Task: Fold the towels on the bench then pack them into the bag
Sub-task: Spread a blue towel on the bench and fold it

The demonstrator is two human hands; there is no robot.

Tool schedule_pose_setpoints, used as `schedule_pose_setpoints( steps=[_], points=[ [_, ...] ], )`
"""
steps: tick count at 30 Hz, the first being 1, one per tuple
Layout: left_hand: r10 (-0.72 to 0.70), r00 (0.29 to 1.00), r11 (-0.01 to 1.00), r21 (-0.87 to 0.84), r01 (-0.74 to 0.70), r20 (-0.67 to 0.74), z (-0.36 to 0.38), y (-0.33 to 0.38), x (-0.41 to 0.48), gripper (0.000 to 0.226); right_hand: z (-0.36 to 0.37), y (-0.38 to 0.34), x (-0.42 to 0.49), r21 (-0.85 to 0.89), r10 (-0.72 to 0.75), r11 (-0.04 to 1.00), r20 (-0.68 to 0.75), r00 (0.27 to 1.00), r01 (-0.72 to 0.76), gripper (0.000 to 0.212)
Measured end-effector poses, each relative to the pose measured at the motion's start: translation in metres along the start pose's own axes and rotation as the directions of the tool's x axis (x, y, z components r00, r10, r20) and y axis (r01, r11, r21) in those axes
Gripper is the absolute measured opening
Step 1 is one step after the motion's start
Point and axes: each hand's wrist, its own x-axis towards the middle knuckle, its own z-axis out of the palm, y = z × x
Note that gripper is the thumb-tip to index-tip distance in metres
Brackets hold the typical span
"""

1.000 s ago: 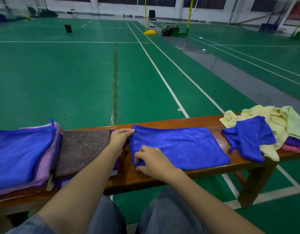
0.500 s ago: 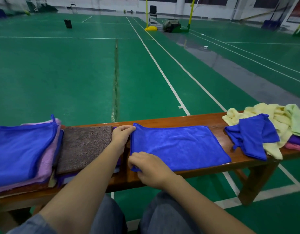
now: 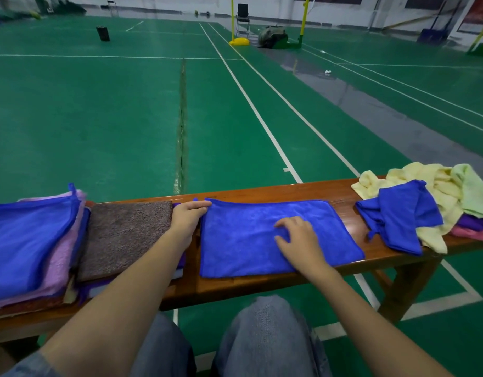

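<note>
Left grip [image 3: 190, 216] pinched the far left corner of the blue towel [image 3: 248, 246], which lay flat on the middle of the table [image 3: 262, 193]. Right grip [image 3: 297, 238] held nothing and pressed flat on the towel's middle with fingers [image 3: 285, 223] spread. Folded towels [image 3: 31, 240] sat stacked at the left end, and a messy pile [image 3: 436, 180] sat at the right.
</note>
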Motion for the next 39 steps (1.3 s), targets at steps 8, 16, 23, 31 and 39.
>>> schedule_pose_setpoints(
  steps=[8, 16, 23, 31, 39],
  points=[
    [0.348, 0.932, 0.540, 0.792, -0.285, 0.097, 0.017, -0.011, -0.020, 0.032, -0.052, 0.064, 0.014, -0.261, 0.353, 0.909, 0.061, 0.934, -0.326, 0.052],
    [0.095, 0.811, -0.080, 0.817, -0.572, 0.577, -0.006, -0.004, -0.028, 0.123, -0.072, 0.067, 0.022, 0.001, 0.445, 0.892, 0.161, 0.881, -0.452, 0.062],
    [-0.127, 0.806, -0.137, 0.795, -0.591, 0.578, -0.014, 0.009, -0.019, 0.151, -0.075, 0.071, 0.020, 0.121, 0.369, 0.911, 0.190, 0.910, -0.394, 0.049],
    [-0.130, 0.821, -0.065, 0.821, -0.567, 0.556, -0.015, 0.001, -0.021, 0.149, -0.080, 0.082, 0.014, 0.281, 0.273, 0.903, 0.213, 0.938, -0.327, 0.048],
    [-0.190, 0.792, -0.087, 0.794, -0.602, 0.580, -0.016, 0.016, -0.021, 0.157, -0.096, 0.084, 0.007, 0.339, 0.254, 0.881, 0.251, 0.934, -0.331, 0.059]
  ],
)
